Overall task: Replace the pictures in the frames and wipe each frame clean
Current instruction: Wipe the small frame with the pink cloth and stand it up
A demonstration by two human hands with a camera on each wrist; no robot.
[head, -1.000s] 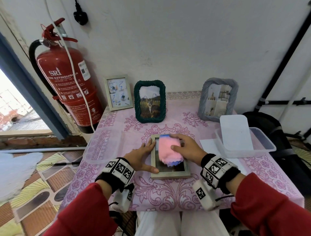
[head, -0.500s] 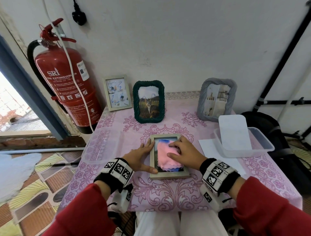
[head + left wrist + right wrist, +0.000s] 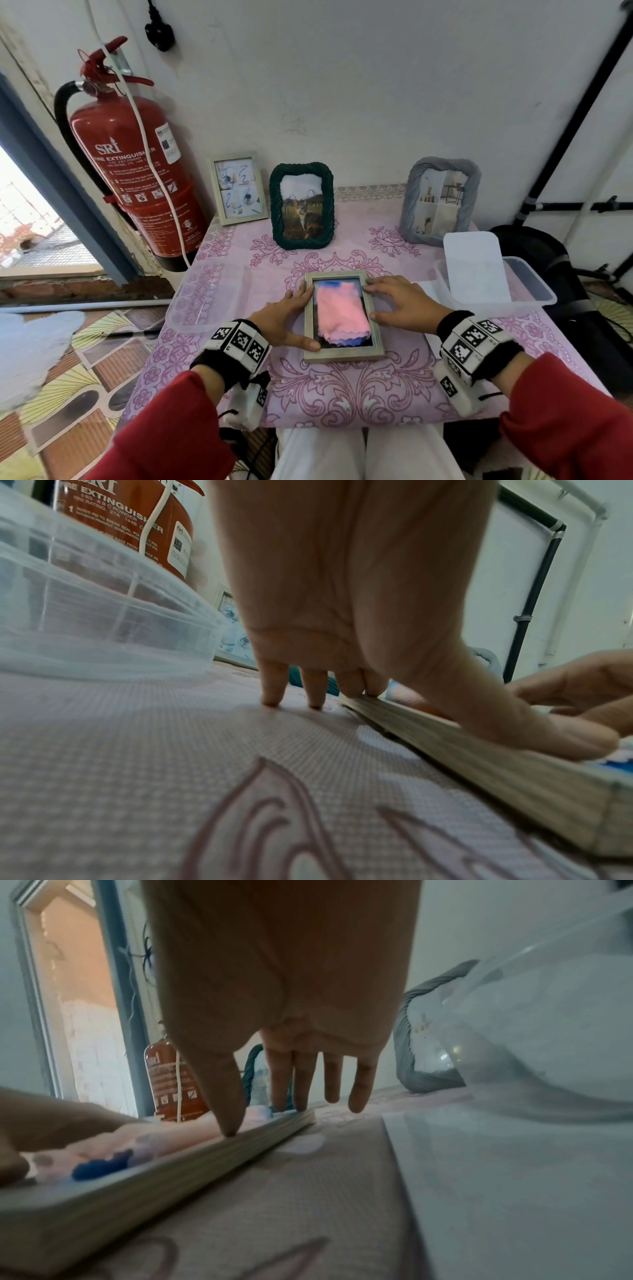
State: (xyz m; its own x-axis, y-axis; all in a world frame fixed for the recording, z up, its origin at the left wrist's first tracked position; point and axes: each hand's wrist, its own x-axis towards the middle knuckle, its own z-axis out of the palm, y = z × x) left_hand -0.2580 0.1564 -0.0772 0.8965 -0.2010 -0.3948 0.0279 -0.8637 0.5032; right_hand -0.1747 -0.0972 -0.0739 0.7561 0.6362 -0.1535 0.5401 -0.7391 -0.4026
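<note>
A pale wooden picture frame lies flat on the pink patterned table. A pink and blue cloth lies folded on its glass. My left hand rests flat along the frame's left edge, thumb on the lower rim. My right hand rests on the frame's right edge, fingers straight, thumb tip on the rim. Neither hand holds the cloth. Three more frames stand at the back: a light wooden one, a dark green one and a grey one.
A clear plastic tub with a white sheet in it sits at the right, paper beside it. Another clear tub sits at the left table edge. A red fire extinguisher stands by the wall at left.
My right hand has come off the cloth and moved to the frame's right edge. The cloth now lies still and uncovered on the glass. My left hand has stayed at the left edge.
</note>
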